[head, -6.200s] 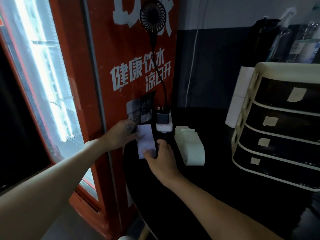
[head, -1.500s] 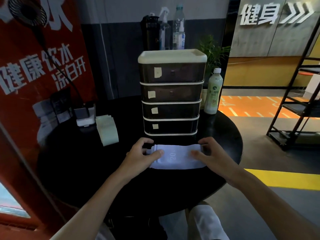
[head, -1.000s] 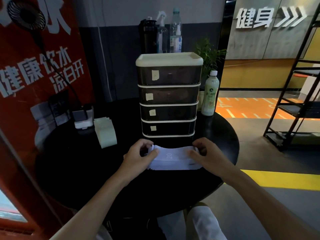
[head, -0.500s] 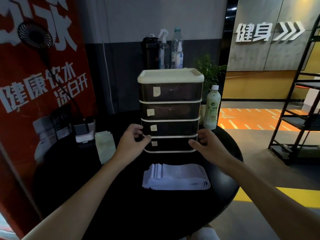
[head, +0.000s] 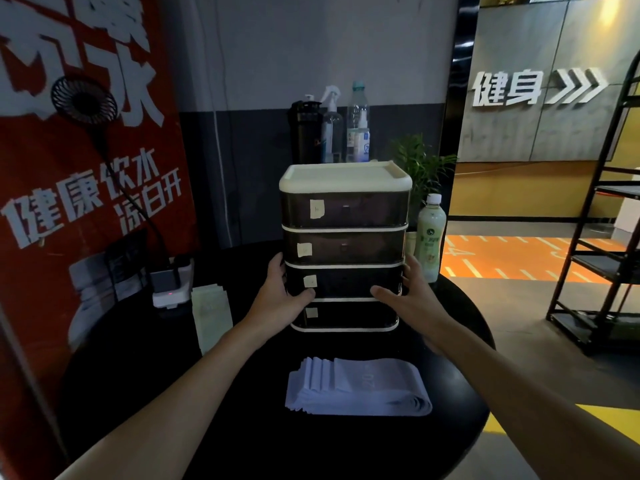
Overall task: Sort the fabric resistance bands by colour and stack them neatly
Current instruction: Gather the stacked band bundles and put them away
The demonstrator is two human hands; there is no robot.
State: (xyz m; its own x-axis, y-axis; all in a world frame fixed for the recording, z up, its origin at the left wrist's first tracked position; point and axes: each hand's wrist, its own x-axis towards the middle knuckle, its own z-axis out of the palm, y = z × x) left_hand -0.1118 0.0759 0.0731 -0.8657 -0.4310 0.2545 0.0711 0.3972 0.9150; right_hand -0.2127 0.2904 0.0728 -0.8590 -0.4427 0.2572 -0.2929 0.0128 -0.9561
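Observation:
A stack of pale lilac fabric bands (head: 358, 388) lies flat on the round black table (head: 242, 427), near its front. A second stack of pale green bands (head: 211, 315) lies further left. Behind the lilac stack stands a dark drawer unit (head: 344, 216) with a cream top and several drawers. My left hand (head: 280, 296) grips its left side at the third drawer, thumb on the front. My right hand (head: 405, 296) grips the right side at the same height.
A power strip with a plugged fan (head: 173, 287) sits at the table's back left, against a red vending machine (head: 79, 168). A pale drink bottle (head: 429, 237) stands right of the drawers. Bottles (head: 356, 126) stand behind. A black shelf rack (head: 602, 265) is on the right.
Both hands left the lilac stack on the table, rose to the drawer unit and now clasp its sides at the third drawer.

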